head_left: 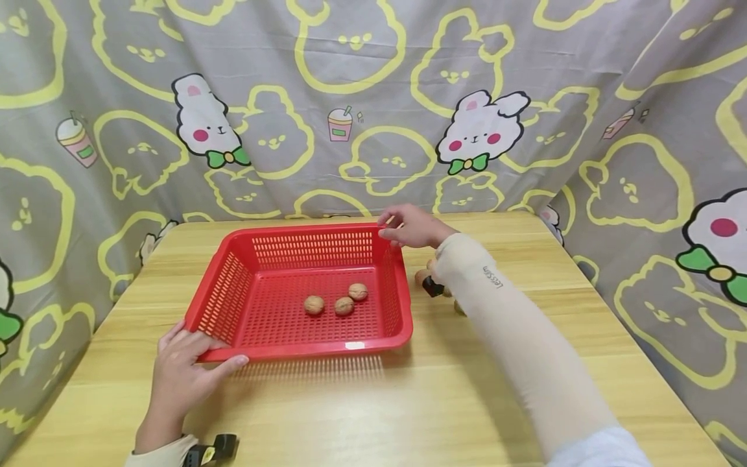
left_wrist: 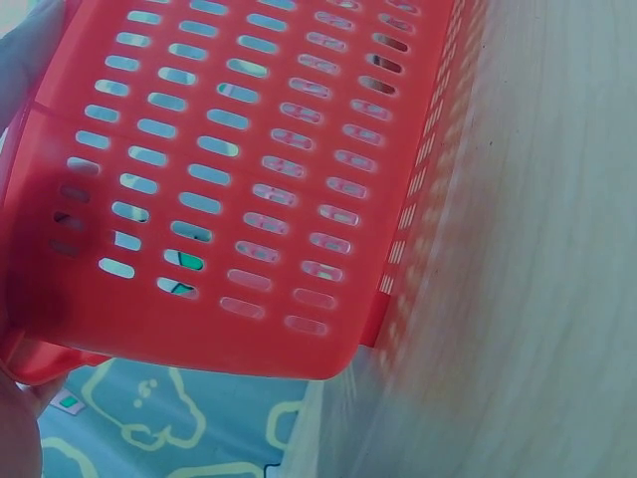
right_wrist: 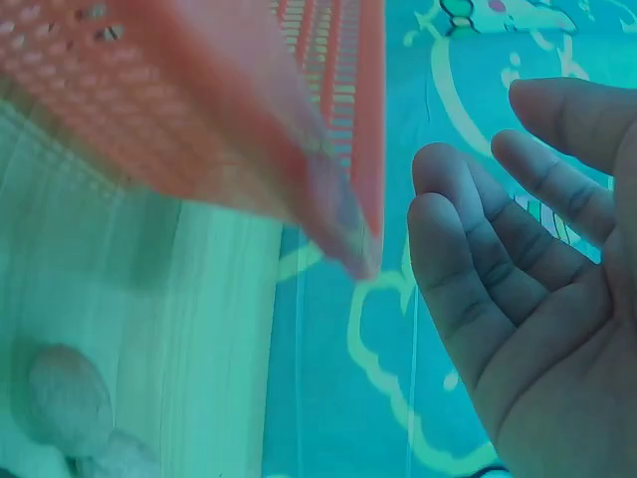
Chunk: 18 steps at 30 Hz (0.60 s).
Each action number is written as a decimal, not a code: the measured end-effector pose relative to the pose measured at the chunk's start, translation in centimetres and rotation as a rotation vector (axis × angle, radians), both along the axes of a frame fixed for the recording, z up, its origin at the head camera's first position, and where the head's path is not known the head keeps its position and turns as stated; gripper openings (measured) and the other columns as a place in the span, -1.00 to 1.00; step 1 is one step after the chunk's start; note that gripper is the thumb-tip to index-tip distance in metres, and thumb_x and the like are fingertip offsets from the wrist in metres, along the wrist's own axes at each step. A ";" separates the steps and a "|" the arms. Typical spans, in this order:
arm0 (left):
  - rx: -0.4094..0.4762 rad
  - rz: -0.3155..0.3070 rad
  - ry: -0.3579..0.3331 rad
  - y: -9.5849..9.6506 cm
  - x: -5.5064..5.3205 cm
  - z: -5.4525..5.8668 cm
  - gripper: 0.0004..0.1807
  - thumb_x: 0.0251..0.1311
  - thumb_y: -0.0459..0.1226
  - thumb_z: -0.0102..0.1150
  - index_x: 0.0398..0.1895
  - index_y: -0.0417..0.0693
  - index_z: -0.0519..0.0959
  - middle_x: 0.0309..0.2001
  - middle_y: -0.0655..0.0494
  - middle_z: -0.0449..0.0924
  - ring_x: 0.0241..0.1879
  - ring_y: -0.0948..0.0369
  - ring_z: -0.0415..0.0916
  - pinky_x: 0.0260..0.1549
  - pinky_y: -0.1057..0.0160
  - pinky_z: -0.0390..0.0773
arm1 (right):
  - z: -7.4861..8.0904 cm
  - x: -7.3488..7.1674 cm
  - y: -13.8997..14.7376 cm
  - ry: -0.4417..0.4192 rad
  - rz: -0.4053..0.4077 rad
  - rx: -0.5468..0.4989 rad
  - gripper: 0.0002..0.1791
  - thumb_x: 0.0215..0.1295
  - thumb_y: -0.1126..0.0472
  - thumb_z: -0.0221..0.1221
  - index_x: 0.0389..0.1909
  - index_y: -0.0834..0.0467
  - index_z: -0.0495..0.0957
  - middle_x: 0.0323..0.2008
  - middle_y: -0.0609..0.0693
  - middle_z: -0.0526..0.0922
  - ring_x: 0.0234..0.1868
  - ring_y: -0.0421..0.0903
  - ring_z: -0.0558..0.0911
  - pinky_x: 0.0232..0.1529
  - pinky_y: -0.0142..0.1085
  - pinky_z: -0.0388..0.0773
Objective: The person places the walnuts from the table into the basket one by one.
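Note:
A red plastic basket (head_left: 292,352) with slotted walls stands on the table, and three walnuts (head_left: 344,306) lie on its floor towards the right. My left hand (head_left: 181,370) grips the near left corner, fingers over the rim and thumb along the front edge. At the far right corner is my right hand (head_left: 415,227). In the right wrist view its loosely bent fingers (right_wrist: 443,249) hold nothing and stand apart from the basket rim (right_wrist: 343,224). More walnuts (right_wrist: 70,398) lie on the table right of the basket, partly hidden by the right forearm in the head view.
The wooden table (head_left: 350,415) runs back to a grey patterned curtain (head_left: 373,149), which also hangs along both sides. A black wrist camera (head_left: 224,446) sits on the left wrist, and another camera (head_left: 432,286) shows beneath the right sleeve.

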<state>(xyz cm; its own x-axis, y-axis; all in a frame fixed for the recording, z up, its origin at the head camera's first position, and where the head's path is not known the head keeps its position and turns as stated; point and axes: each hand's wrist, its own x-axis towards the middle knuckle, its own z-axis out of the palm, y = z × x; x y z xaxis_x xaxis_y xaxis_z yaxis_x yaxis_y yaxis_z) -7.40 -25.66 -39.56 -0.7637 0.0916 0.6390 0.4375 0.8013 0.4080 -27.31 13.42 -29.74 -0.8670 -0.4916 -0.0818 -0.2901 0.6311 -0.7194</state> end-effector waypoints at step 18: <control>0.007 -0.009 0.036 -0.1 -0.2 -0.3 -0.58 -0.47 0.08 0.60 -0.62 0.09 0.62 -0.56 0.14 0.60 -0.37 0.07 0.44 0.16 -0.01 0.14 | -3.6 -0.8 8.5 -0.025 -0.172 -0.031 -0.69 0.39 0.24 0.14 0.03 0.34 0.47 -0.24 0.17 0.59 -0.23 0.16 0.65 -0.26 -0.21 0.60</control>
